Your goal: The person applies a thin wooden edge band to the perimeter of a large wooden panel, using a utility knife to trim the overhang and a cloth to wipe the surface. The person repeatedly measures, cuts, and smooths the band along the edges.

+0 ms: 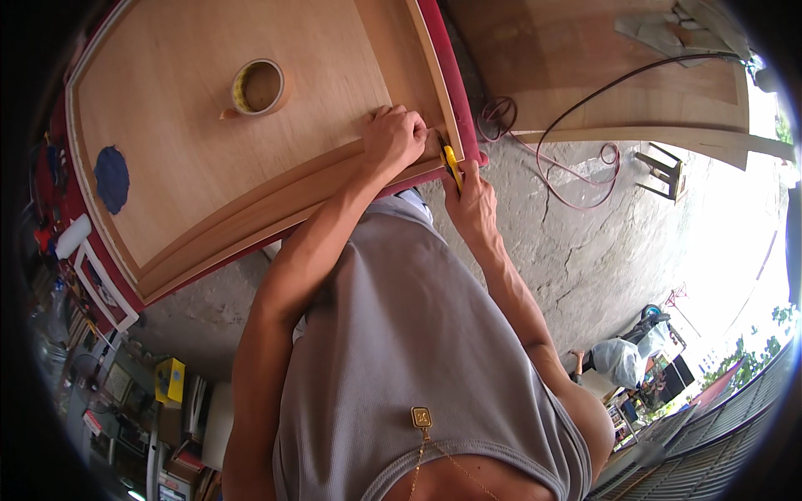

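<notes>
My right hand (473,203) grips a yellow utility knife (452,164), its tip at the near right inner corner of a shallow wooden panel (326,79). Beside the blade, my left hand (393,139) rests at that same corner with its fingers curled in. Whatever those fingers pinch, if anything, is hidden. A raised wooden border (242,204) runs round the panel, and dark red material (449,50) shows along its outer edge. On the panel lies a roll of tape (258,87) with a loose end.
A dark blue patch (111,179) lies at the panel's left. Right of it, a reddish hose (576,203) loops over cracked concrete floor (543,242), near a small wooden stool (664,171). Another large board (585,92) stands beyond. Cluttered shelves with a yellow box (170,380) fill the lower left.
</notes>
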Tool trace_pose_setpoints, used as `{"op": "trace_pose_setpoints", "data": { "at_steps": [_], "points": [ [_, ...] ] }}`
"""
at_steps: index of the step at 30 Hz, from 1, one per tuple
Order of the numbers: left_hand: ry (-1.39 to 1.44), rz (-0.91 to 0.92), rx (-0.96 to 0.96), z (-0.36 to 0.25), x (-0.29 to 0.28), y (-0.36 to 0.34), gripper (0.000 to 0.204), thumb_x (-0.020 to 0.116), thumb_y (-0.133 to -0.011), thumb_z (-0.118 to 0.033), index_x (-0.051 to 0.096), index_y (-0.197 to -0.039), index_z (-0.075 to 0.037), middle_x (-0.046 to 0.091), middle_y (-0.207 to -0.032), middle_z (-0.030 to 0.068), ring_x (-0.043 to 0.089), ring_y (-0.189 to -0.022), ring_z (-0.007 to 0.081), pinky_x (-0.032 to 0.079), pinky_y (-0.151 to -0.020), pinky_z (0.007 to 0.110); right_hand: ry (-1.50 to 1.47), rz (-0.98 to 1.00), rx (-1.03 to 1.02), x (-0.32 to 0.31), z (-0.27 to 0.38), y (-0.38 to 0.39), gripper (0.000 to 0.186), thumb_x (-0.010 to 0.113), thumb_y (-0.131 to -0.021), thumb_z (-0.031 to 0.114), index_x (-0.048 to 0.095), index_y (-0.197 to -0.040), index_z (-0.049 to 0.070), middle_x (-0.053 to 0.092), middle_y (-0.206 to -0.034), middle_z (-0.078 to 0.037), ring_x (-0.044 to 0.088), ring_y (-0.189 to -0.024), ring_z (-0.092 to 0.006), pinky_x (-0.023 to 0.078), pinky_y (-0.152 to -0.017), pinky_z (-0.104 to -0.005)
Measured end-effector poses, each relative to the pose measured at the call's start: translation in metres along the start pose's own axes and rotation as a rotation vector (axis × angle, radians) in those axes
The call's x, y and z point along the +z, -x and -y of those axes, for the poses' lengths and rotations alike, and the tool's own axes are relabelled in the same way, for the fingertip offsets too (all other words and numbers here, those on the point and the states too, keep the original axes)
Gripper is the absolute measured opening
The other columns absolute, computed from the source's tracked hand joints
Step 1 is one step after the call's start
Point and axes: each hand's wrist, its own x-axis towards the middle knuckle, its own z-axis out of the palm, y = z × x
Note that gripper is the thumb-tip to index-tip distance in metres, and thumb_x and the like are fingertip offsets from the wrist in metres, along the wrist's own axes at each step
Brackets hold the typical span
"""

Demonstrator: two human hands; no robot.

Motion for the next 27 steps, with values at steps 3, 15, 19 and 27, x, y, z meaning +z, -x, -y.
{"op": "trace_pose_setpoints", "data": {
  "at_steps": [3,15,19,27],
  "points": [
    [-0.015,0.016,-0.013,-0.002,-0.001,0.000,0.006,0.070,-0.078,-0.024,0.068,-0.078,-0.019,0.064,-0.084,0.0008,0.061,-0.090,0.0252,0.042,-0.082,0.046,0.029,0.038,0.037,-0.004,0.007,-0.001,0.027,0.059,-0.091,0.019,0.040,-0.104,0.005,0.065,-0.078,-0.022,0.063,-0.071,-0.0455,0.050,-0.058,-0.0549],
    [0.007,0.051,-0.050,-0.006,-0.006,0.001,0.009,0.070,-0.080,-0.027,0.068,-0.079,-0.018,0.064,-0.086,0.0004,0.060,-0.095,0.0250,0.041,-0.084,0.046,0.110,0.053,0.069,-0.011,0.018,-0.007,0.025,0.061,-0.090,0.018,0.044,-0.103,0.005,0.065,-0.074,-0.023,0.064,-0.068,-0.0448,0.049,-0.057,-0.0543],
    [0.008,0.140,-0.094,-0.010,-0.012,-0.002,0.010,0.071,-0.080,-0.029,0.068,-0.079,-0.020,0.063,-0.085,-0.0010,0.059,-0.094,0.0242,0.040,-0.085,0.046,0.123,0.094,0.109,-0.019,0.020,0.006,0.026,0.062,-0.090,0.019,0.045,-0.104,0.005,0.065,-0.074,-0.022,0.064,-0.068,-0.0449,0.049,-0.057,-0.0541],
    [0.113,0.111,-0.081,-0.005,-0.007,-0.002,0.016,0.072,-0.080,-0.035,0.068,-0.079,-0.019,0.065,-0.082,-0.0033,0.060,-0.090,0.0222,0.041,-0.082,0.046,0.219,0.156,0.158,-0.031,0.024,0.004,0.027,0.061,-0.089,0.020,0.049,-0.108,0.005,0.066,-0.077,-0.023,0.065,-0.073,-0.0452,0.051,-0.062,-0.0538]
  ]
}}
